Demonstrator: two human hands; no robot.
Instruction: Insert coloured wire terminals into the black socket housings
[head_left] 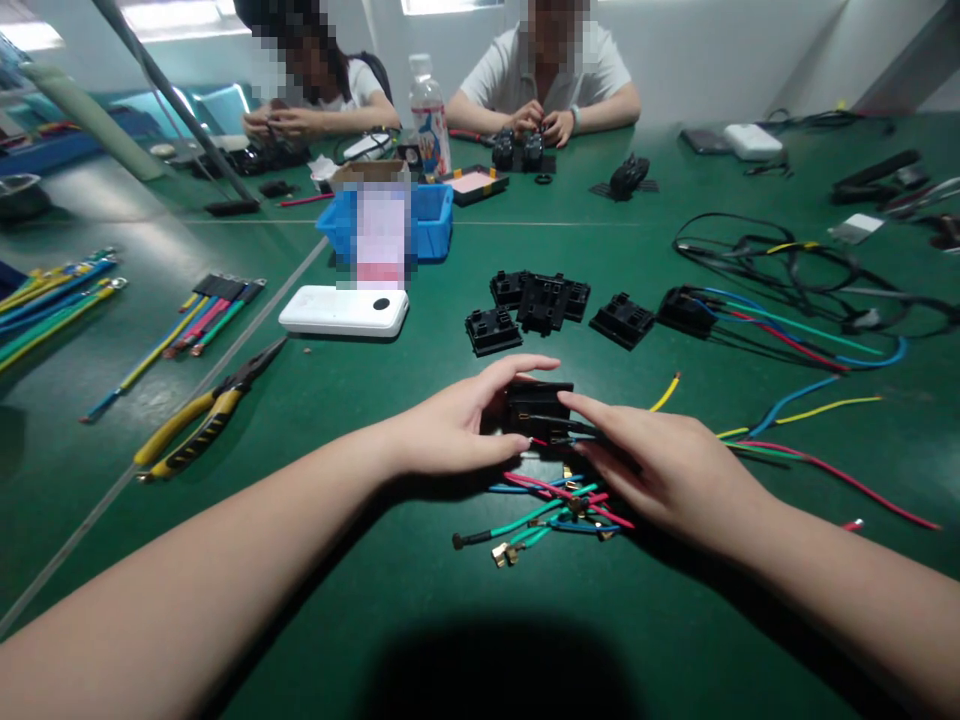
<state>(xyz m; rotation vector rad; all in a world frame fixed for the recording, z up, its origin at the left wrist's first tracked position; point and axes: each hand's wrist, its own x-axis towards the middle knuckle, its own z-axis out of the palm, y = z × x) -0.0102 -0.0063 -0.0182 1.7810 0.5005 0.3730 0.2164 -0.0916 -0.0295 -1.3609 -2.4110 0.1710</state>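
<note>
A small black plastic housing [538, 400] is held just above the table between my two hands. My left hand [469, 415] grips its left side, thumb in front and fingers behind. From the right, my right hand [660, 455] closes its fingertips on the housing's edge, where thin dark strips and a bit of red and blue show. What lies inside its palm is hidden. Below the hands is a loose pile of short red, blue and green wires [551, 510] with metal terminals. Longer coloured wires [810, 450] spread out beyond my right hand.
Several black housings [544, 300] lie ahead, near a wired black connector [686, 310]. Left are yellow-handled pliers [199, 425], a white power bank [343, 312], a blue bin [435, 225] and wire bundles [214, 315]. Two people work across the table, near a bottle [429, 120].
</note>
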